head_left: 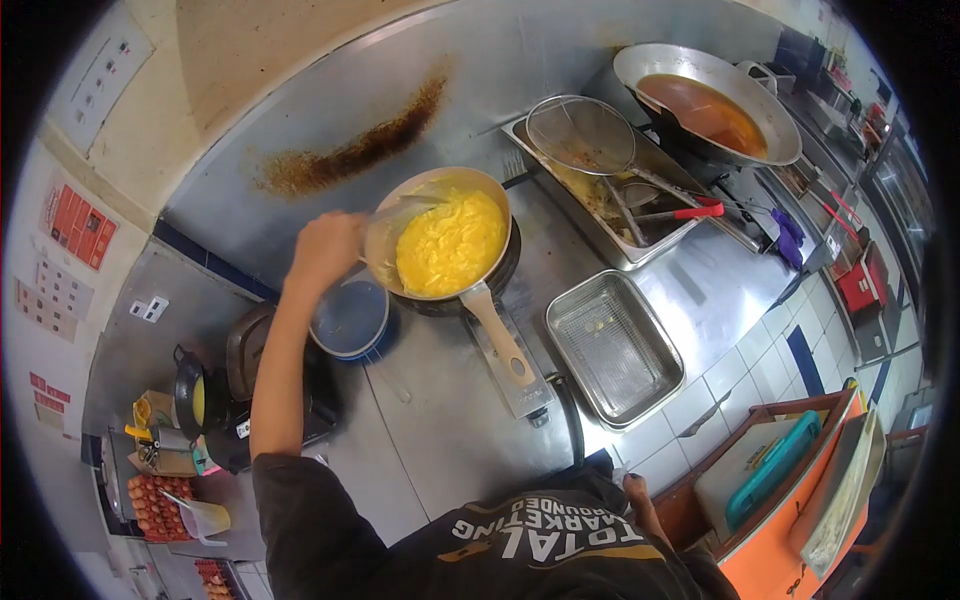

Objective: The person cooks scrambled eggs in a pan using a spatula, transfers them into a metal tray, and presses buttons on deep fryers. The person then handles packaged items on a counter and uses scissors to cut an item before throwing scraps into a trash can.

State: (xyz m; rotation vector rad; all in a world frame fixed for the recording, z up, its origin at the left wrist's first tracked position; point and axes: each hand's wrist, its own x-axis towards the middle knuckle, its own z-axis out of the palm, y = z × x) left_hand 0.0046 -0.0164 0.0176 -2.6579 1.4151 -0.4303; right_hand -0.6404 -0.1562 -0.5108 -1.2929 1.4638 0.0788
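Observation:
Yellow scrambled egg (455, 245) fills much of a beige frying pan (385, 262), whose handle (497, 335) points toward me. The pan sits on a burner. My left hand (335, 245) is at the pan's left rim, closed on a grey cooking utensil (405, 205). The utensil's tip reaches into the egg; motion blur hides its exact kind. Low by my right side, my right hand (637, 490) is closed near a small whitish thing. What it holds, if anything, I cannot make out. No hand touches the pan's handle.
A blue-grey saucepan (350, 318) stands left of the pan. To the right are a wire-mesh basket tray (615, 350), a metal tray with a strainer (580, 135) and a wok of brown liquid (705, 110). Eggs (155, 505) are stacked at lower left. An orange cabinet (775, 540) stands right.

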